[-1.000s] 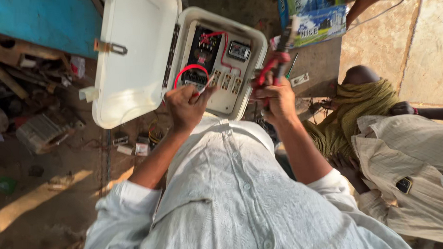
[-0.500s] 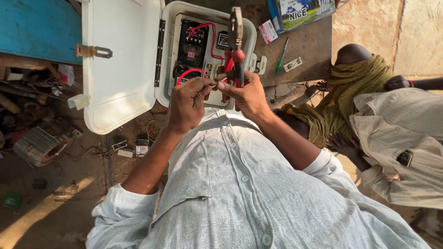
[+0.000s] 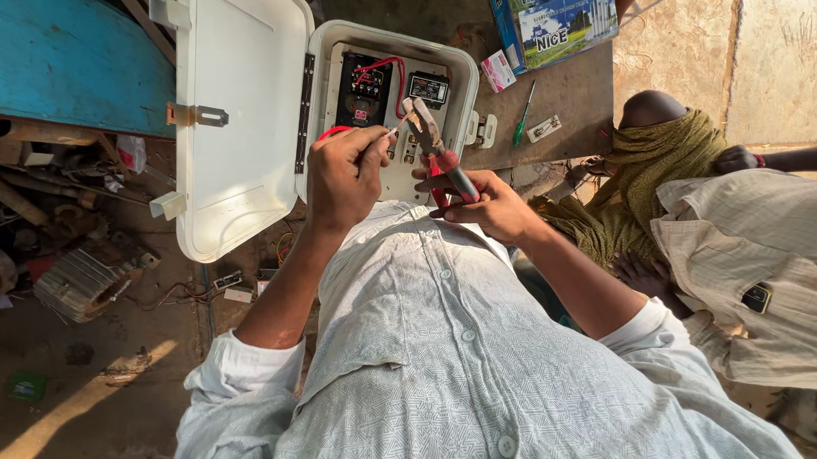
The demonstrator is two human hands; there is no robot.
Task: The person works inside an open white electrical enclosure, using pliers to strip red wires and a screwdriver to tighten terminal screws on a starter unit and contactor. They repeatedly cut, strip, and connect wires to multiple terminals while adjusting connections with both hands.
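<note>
Pinching a thin wire end (image 3: 394, 129) in left hand (image 3: 348, 173), right hand (image 3: 489, 204) clamped on red-handled pliers (image 3: 435, 147) at open white enclosure box (image 3: 395, 103); should steady wire, bite squarely.

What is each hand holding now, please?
Left hand: closed, pinching a thin red wire at the white electrical box.
Right hand: closed, holding red-handled metal pliers.

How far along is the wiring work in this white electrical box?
Done: the box door is open, and red wires already run to the upper components. In hand: the left hand pinches a wire end while the right hand brings red-handled pliers to it. Left: that wire looks unconnected, door unclosed.
</note>
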